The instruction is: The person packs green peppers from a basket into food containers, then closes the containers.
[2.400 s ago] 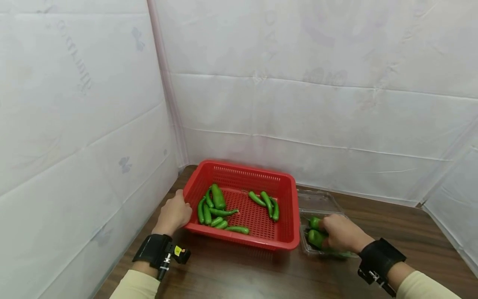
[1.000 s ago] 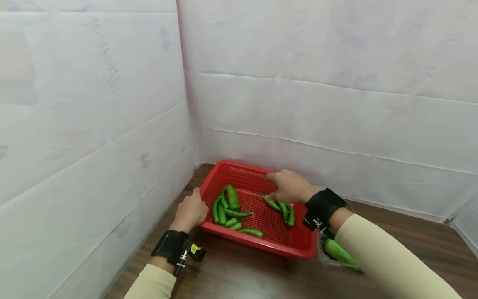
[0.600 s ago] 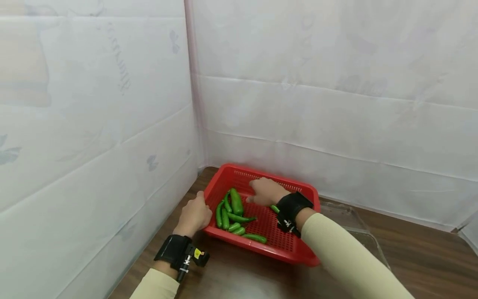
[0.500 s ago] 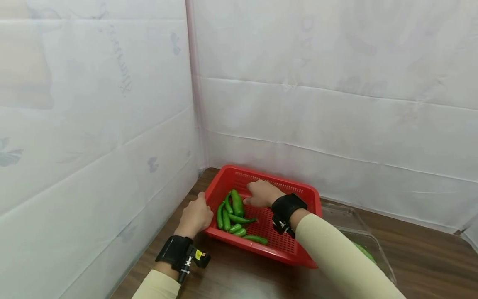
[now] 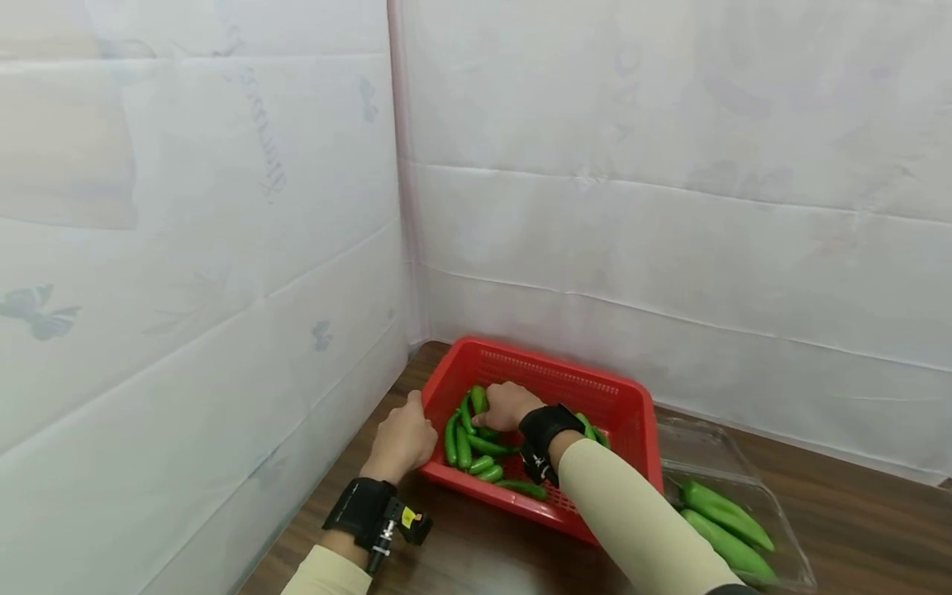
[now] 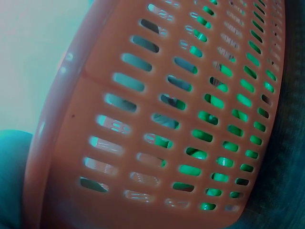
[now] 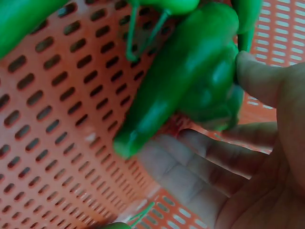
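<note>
My left hand grips the left rim of a red plastic basket, fingers curled over the edge. The basket's slotted wall fills the left wrist view, green showing through its holes. Inside the basket, my right hand reaches to a thick green pepper among slimmer green chilies. The right wrist view has the thumb against green peppers and the other fingers loosely extended beside and under them, not closed round them.
A clear plastic box with a hinged lid stands right of the basket, holding long green peppers. More chilies lie in the basket's right part, partly behind the right arm. White sheeted walls border the wooden table.
My right hand has left the clear box, passed over the basket's right side and reached the peppers at its left. The left hand keeps its grip on the rim. The head view has shifted.
</note>
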### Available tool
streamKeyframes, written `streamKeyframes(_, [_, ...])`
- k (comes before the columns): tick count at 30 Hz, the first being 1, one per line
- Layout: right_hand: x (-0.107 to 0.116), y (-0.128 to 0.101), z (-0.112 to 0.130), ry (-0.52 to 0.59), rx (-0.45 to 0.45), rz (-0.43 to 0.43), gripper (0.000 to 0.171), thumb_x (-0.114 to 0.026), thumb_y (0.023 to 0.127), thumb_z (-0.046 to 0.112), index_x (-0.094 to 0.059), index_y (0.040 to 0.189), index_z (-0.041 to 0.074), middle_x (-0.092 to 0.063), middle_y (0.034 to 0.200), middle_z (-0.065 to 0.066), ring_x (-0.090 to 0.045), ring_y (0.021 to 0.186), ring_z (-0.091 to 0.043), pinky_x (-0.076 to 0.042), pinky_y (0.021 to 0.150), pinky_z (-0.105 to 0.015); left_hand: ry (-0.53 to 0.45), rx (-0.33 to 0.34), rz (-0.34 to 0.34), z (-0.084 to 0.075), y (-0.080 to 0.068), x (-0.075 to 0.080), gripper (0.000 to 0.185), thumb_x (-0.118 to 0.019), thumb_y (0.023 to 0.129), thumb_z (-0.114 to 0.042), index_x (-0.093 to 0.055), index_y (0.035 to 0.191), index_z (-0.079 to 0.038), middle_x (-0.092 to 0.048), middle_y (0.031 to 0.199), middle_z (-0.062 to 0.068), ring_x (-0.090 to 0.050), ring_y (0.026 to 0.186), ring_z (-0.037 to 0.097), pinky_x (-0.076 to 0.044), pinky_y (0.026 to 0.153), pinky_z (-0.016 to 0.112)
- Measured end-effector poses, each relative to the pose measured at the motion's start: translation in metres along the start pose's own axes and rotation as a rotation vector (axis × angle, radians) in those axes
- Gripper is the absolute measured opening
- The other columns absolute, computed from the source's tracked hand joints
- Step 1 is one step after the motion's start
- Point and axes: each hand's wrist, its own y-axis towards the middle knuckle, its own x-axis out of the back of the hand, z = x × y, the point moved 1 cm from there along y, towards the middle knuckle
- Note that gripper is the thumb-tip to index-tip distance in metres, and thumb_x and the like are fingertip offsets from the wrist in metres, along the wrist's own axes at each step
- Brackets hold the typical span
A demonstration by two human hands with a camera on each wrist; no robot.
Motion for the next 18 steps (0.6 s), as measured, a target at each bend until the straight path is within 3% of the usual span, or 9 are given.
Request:
streamKeyframes(2, [-0.002,0.000,-0.001,-0.008,0.004,-0.020,0.029,-0.071,0.099,0.035,-0.062,0.085,0.011,-0.051,0.071,-0.001,-0.049,0.067,-0.017,-0.043,0.069,-0.032,-0.006,-0.006,-0.006,0.000,-0.001,0.000,0.049,-0.057,0.100,-0.011,-0.044,0.145,0.004,-0.072,0.107,0.025,-0.069,0.081,0.028,-0.056,0.068,0.043])
streamKeyframes(4, [-0.002,0.001,-0.001,-0.007,0.008,-0.048,0.028,-0.074,0.097,0.031,-0.070,0.107,0.006,-0.063,0.086,-0.005,-0.057,0.077,-0.019,-0.047,0.075,-0.033,-0.016,-0.009,-0.013,0.000,-0.002,0.002,0.048,-0.057,0.100,-0.011,-0.044,0.144,0.004,-0.071,0.104,0.024,-0.068,0.078,0.027,-0.054,0.065,0.041])
streamKeyframes(6, [-0.001,0.001,-0.003,-0.001,0.010,-0.063,0.044,-0.077,0.095,0.029,-0.067,0.130,0.004,-0.072,0.109,-0.010,-0.065,0.094,-0.022,-0.053,0.085,-0.036,-0.027,-0.010,-0.014,0.001,-0.003,0.004,0.048,-0.056,0.101,-0.011,-0.044,0.144,0.004,-0.071,0.102,0.023,-0.067,0.075,0.026,-0.052,0.061,0.038])
streamKeyframes(8, [-0.001,0.002,-0.005,0.016,0.007,-0.070,0.057,-0.078,0.094,0.027,-0.060,0.144,0.005,-0.070,0.132,-0.014,-0.067,0.114,-0.027,-0.055,0.096,-0.040,-0.035,-0.010,-0.012,0.002,-0.003,0.007,0.048,-0.055,0.101,-0.011,-0.043,0.145,0.004,-0.071,0.101,0.024,-0.067,0.073,0.025,-0.051,0.059,0.037])
streamKeyframes(10, [-0.001,0.003,-0.008,0.033,0.002,-0.070,0.061,-0.079,0.093,0.027,-0.058,0.146,0.006,-0.065,0.143,-0.014,-0.065,0.126,-0.029,-0.054,0.101,-0.043,-0.037,-0.006,-0.008,0.003,-0.003,0.008,0.049,-0.055,0.101,-0.012,-0.042,0.146,0.004,-0.071,0.101,0.023,-0.066,0.073,0.025,-0.050,0.059,0.036])
streamKeyframes(12, [-0.001,0.003,-0.011,0.051,-0.002,-0.064,0.062,-0.080,0.093,0.027,-0.057,0.147,0.006,-0.063,0.146,-0.014,-0.064,0.128,-0.029,-0.054,0.101,-0.042,-0.036,-0.003,-0.006,0.003,-0.002,0.009,0.050,-0.055,0.102,-0.012,-0.041,0.147,0.003,-0.070,0.102,0.023,-0.066,0.073,0.025,-0.050,0.059,0.036])
streamKeyframes(18, [0.001,0.002,-0.021,0.081,0.015,-0.049,0.059,-0.080,0.092,0.026,-0.060,0.145,0.009,-0.067,0.137,-0.010,-0.064,0.105,-0.024,-0.051,0.086,-0.038,-0.039,0.004,-0.007,0.003,-0.002,0.009,0.050,-0.055,0.102,-0.012,-0.041,0.147,0.003,-0.070,0.103,0.023,-0.066,0.076,0.025,-0.050,0.060,0.036])
